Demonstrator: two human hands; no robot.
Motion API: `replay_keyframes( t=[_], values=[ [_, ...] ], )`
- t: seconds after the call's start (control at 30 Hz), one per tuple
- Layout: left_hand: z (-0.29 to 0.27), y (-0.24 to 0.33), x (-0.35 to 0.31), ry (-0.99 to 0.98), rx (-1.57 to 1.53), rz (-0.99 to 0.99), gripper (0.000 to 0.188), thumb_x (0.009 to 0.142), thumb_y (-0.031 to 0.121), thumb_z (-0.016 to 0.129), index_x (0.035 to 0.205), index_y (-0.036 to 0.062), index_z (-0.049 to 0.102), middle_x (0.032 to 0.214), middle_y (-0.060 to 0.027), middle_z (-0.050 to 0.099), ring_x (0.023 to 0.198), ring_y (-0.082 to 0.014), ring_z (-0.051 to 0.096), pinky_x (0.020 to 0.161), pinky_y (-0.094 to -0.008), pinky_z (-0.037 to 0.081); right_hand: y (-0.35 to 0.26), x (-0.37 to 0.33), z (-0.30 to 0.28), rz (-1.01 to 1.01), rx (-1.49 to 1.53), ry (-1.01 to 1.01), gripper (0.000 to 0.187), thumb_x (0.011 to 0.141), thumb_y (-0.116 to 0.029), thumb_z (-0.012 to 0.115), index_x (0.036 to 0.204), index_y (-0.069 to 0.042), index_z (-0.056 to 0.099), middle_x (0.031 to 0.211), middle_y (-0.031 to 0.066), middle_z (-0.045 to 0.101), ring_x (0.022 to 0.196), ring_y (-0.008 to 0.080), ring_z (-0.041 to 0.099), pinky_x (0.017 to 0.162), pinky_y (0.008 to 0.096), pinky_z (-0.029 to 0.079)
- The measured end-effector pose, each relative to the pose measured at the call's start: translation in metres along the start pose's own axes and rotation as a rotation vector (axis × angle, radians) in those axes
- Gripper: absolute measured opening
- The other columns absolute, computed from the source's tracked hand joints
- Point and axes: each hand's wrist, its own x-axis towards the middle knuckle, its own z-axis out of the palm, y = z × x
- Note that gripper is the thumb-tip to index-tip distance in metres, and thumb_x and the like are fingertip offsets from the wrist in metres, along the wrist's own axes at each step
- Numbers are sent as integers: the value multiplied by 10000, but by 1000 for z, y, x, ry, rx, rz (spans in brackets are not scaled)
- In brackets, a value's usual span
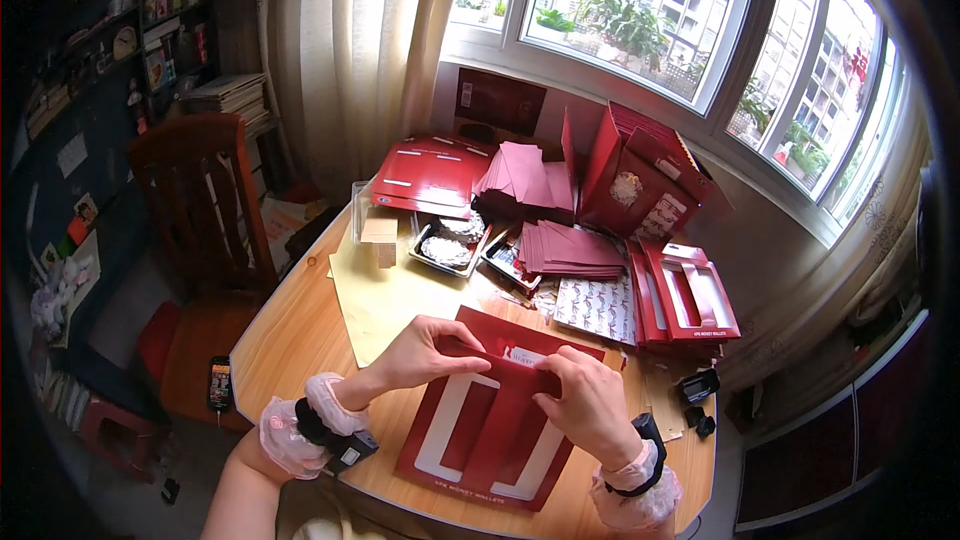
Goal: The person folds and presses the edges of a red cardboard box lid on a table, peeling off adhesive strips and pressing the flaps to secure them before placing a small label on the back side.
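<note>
A red cardboard packaging sleeve with two long cut-out windows lies before me on the wooden table, its upper part folded over. My left hand pinches the folded edge at its left side, thumb on the front and fingers behind. On the other side my right hand grips the same edge, fingers curled over it. A white printed patch shows between the hands, just behind the fold. Both wrists carry pale scrunchies and black straps with small devices.
Behind the sleeve are stacked red envelopes, black trays of small pieces, and a patterned sheet. Finished-looking red sleeves stand at the right, a large red box behind. Yellow paper and a phone lie left.
</note>
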Motion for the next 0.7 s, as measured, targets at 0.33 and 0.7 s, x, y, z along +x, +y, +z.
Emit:
replay_keyframes(
  t=[0.33,0.7],
  values=[
    [2,7,-3,-51,54,-69,211,801,121,860,968,14,789,918,-51,767,832,-76,666,791,-229,532,-2,2,6,0,30,-81,298,742,-137,793,998,-50,668,991,102,633,985,305,636,830,403,533],
    [-11,1,0,-4,79,-75,217,808,151,860,951,5,790,867,-26,755,788,-47,634,725,-216,516,20,3,3,-5,-22,-18,298,712,-146,806,933,-37,638,947,127,608,952,320,600,831,412,496]
  ],
)
